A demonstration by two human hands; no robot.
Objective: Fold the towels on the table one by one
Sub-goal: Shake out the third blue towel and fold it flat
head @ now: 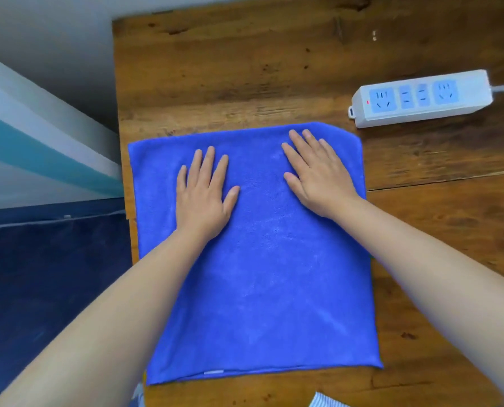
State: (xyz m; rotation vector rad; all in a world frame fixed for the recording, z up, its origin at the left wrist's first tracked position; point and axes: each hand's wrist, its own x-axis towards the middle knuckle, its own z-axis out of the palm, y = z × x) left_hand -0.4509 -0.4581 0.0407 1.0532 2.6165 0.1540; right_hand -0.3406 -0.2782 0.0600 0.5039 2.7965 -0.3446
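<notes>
A blue towel [262, 277] lies flat on the wooden table [245, 69], spread as a rough square near the table's left edge. A small white label shows at its near hem. My left hand [203, 195] rests palm down on the towel's far left part, fingers straight and slightly spread. My right hand [318, 174] lies palm down on the far right part, fingers straight, their tips close to the towel's far edge. Neither hand holds any fold of cloth.
A white power strip [421, 98] with blue sockets lies at the back right, its cable running off to the right. A striped cloth [330, 402] peeks in at the bottom edge. The table's left edge [124, 171] drops to a dark blue floor.
</notes>
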